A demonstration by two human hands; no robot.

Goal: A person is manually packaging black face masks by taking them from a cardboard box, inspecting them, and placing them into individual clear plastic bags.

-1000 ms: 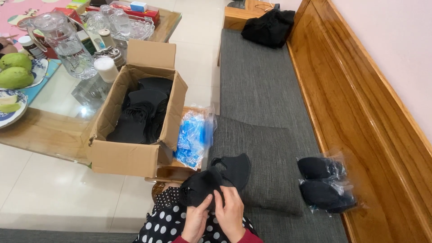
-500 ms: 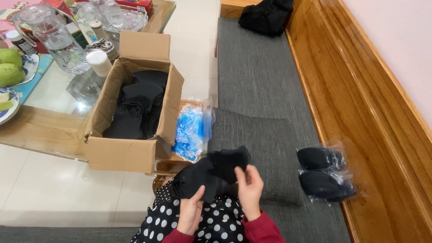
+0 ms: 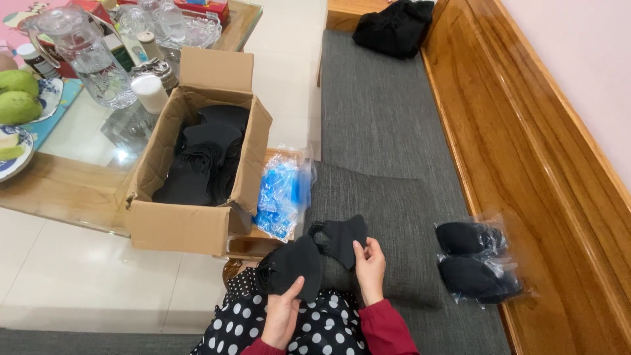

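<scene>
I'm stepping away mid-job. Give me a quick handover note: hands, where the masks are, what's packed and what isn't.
Left hand holds a stack of black masks over the lap.
Right hand pinches a single black mask beside that stack.
Done: two clear bagged packs lie on the grey bench cushion.
Left: loose masks fill the cardboard box; blue bag bundle beside it.

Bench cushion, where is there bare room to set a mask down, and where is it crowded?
Bare: the grey bench cushion between the black bundle at the far end and the bagged masks. Also the pillow right of the right hand. Crowded: the glass table, with jug, fruit plates and cardboard box.
</scene>
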